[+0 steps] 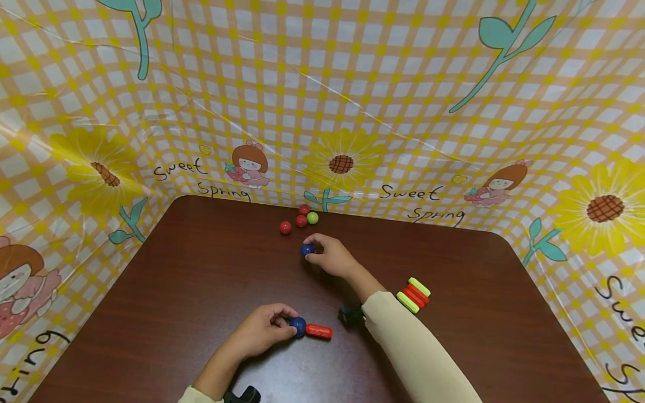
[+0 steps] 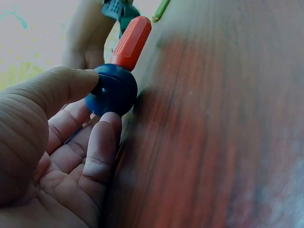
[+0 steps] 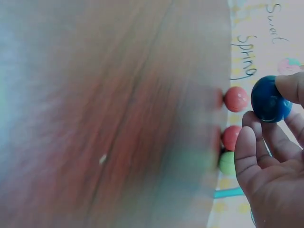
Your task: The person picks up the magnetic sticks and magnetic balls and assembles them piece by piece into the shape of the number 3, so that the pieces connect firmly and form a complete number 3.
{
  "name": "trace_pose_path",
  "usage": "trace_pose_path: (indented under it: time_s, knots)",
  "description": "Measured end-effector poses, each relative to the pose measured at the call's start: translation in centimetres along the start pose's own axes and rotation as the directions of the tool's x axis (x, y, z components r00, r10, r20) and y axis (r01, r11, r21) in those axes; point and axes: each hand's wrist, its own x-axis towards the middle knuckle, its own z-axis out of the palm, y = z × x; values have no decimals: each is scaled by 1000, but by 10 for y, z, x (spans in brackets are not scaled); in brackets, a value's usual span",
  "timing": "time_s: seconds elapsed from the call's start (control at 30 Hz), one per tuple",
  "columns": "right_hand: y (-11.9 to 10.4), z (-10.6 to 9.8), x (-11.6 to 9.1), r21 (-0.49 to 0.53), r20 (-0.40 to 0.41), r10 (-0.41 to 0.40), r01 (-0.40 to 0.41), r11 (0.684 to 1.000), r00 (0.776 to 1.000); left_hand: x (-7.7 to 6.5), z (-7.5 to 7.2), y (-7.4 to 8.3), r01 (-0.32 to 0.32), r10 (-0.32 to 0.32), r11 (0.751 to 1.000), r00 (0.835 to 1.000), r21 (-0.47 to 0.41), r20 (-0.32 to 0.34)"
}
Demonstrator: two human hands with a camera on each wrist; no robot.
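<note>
Low in the head view, my left hand (image 1: 265, 330) pinches a blue ball (image 1: 298, 326) between thumb and fingers. A ribbed red rod (image 1: 319, 331) sticks out from that ball to the right; the left wrist view shows the red rod (image 2: 132, 43) joined to the blue ball (image 2: 114, 92). Farther back, my right hand (image 1: 330, 256) pinches a second blue ball (image 1: 307, 250) by thumb and fingertips. In the right wrist view this blue ball (image 3: 270, 99) has nothing attached on its visible side.
Behind the right hand lie several red balls (image 1: 285, 228) and one green ball (image 1: 312, 218). Beside the right forearm sits a row of yellow-green and red rods (image 1: 414, 295). A checked cloth (image 1: 342, 101) rises around the brown table (image 1: 201, 268).
</note>
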Motion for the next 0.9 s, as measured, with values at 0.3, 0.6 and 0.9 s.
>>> trace_pose_path:
  time_s: [0.3,0.6,0.9]
  knots:
    - [-5,-14,-42,56,-7,-43,43,998,999,-2,0,1,-8,8,1000,1000,2,-5]
    - [-6,-22,-93,112,16,-36,34,993,999,-2,2,0,-16,16,1000,1000,4,-15]
    - [0,-28,-137,85,93,-43,35,996,995,-2,2,4,-14,14,1000,1000,9,-11]
